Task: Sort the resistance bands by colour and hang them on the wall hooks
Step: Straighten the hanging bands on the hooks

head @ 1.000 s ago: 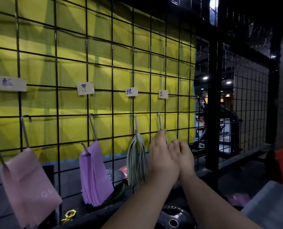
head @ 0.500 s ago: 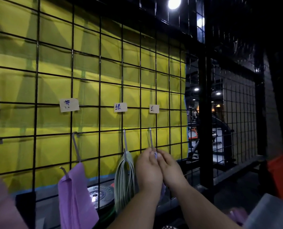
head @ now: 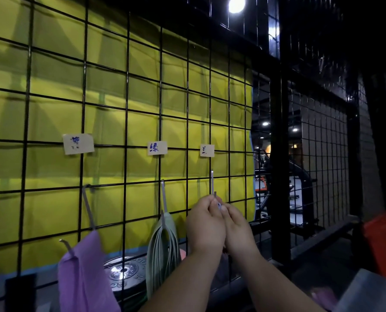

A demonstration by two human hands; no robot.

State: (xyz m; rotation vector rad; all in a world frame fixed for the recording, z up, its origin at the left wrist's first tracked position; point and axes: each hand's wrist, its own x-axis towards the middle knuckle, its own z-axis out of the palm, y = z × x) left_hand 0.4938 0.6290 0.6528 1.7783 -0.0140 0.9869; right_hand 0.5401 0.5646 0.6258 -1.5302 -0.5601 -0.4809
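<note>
Just above the fingers (head: 206,203), a hook (head: 212,181) of dull grey metal — on a black-coated wire grid (head: 126,110). Between them a blue band (head: 219,205), finish unreadable. Left of them, matt green bands (head: 162,248).

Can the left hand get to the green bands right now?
Probably yes: the left hand sits just right of the green bands with nothing between them, though its fingers are curled at the rightmost hook's tip.

On the wire wall (head: 126,91), the left hook (head: 88,207) holds a flat band (head: 84,278), the middle hook (head: 164,197) a bunch of bands (head: 162,251). At the right hook (head: 212,181), left hand (head: 206,224) and right hand (head: 238,228) touch, pinching a small band (head: 219,205). A weight plate (head: 124,271) lies behind the wall.
</note>
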